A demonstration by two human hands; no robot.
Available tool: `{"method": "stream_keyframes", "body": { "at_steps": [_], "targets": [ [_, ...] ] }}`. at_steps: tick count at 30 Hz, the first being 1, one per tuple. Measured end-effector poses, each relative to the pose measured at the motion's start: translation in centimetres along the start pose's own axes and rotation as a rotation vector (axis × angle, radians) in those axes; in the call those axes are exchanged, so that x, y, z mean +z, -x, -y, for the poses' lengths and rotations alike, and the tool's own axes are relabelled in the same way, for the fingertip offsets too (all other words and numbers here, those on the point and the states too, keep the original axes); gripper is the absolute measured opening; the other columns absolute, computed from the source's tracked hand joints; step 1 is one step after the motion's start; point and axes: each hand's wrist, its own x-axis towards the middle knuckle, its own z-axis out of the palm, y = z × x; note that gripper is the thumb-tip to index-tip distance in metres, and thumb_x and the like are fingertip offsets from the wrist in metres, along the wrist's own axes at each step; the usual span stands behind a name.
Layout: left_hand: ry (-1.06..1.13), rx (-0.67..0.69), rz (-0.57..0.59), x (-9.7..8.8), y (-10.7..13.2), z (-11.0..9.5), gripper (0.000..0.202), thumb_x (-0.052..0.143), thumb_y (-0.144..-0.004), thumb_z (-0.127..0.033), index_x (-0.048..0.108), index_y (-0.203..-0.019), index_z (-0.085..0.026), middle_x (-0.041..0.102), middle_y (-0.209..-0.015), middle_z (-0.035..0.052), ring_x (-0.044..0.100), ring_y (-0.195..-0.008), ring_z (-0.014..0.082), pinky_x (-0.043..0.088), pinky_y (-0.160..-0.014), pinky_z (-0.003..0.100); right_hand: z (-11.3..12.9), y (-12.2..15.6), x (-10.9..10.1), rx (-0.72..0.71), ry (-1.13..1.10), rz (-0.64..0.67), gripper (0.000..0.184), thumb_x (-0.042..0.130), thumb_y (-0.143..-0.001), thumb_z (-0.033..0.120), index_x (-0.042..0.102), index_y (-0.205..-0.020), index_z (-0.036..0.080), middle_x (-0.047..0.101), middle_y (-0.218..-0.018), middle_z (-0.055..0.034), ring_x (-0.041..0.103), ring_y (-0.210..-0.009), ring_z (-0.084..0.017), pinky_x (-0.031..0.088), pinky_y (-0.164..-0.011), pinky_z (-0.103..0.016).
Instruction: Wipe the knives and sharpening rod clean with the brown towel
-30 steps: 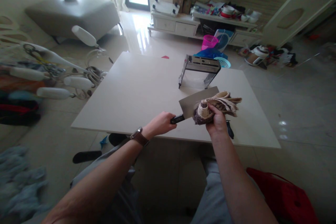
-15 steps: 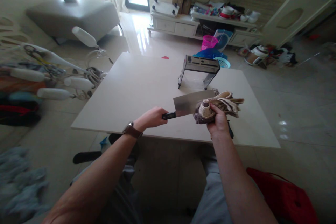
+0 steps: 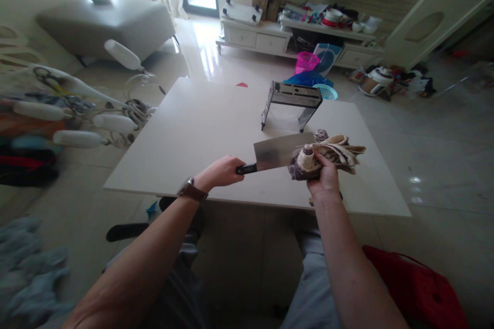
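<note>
My left hand (image 3: pixel 226 170) is closed around the black handle of a cleaver (image 3: pixel 276 152), whose broad steel blade points to the right above the table. In my right hand (image 3: pixel 326 175) is a bunched cloth (image 3: pixel 337 151), brown and cream, gripped with the thumb on top. The cloth covers part of the blade's right end, so I cannot tell how firmly it touches the steel. A small dark object shows partly behind my right wrist on the table. Beyond the blade stands a knife-block-like rack (image 3: pixel 294 93) with a dark slotted top and clear sides.
The white table (image 3: pixel 185 139) spans the space before me. A light-blue basket (image 3: pixel 327 91) and a pink basket (image 3: pixel 306 62) are past its far edge. Lamp arms (image 3: pixel 116 122) are at the left, and a red bag (image 3: pixel 420 288) lies on the floor at right.
My right hand and the cloth have shifted slightly right along the blade, toward its far end. The left hand and cleaver have moved only a touch left.
</note>
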Motion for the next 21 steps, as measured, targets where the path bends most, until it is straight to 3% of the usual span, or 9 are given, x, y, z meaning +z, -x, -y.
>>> {"method": "stream_keyframes", "body": {
  "at_steps": [6,14,21],
  "targets": [
    [-0.015,-0.033,0.006,-0.4,0.4,0.3,0.016,0.058,-0.074,-0.023,0.053,-0.059,-0.019,0.044,-0.053,-0.0026,0.03,-0.052,0.0114,0.021,-0.054,0.03,1.1,-0.6,-0.1,-0.019,-0.035,-0.073,0.025,0.075,-0.071,0.011,0.072,-0.094,0.019,0.079,-0.087,0.003,0.075,-0.079,-0.013,0.064,-0.079,-0.024],
    [0.029,-0.055,-0.045,-0.5,0.7,0.6,0.02,0.061,-0.075,-0.026,0.05,-0.06,-0.019,0.042,-0.053,-0.0038,0.033,-0.051,0.0101,0.02,-0.053,0.03,2.0,0.3,0.2,-0.022,0.016,0.112,0.015,0.073,-0.076,0.016,0.073,-0.089,0.024,0.079,-0.085,0.0042,0.076,-0.084,-0.015,0.064,-0.081,-0.028],
    [0.167,-0.133,-0.109,0.6,0.3,-0.5,0.024,0.062,-0.075,-0.03,0.048,-0.061,-0.019,0.042,-0.055,-0.0046,0.036,-0.052,0.0095,0.024,-0.053,0.027,1.2,0.8,0.5,-0.043,0.012,0.144,0.023,0.079,-0.072,0.017,0.073,-0.093,0.024,0.079,-0.091,0.0053,0.075,-0.09,-0.014,0.061,-0.089,-0.027]
  ]
}}
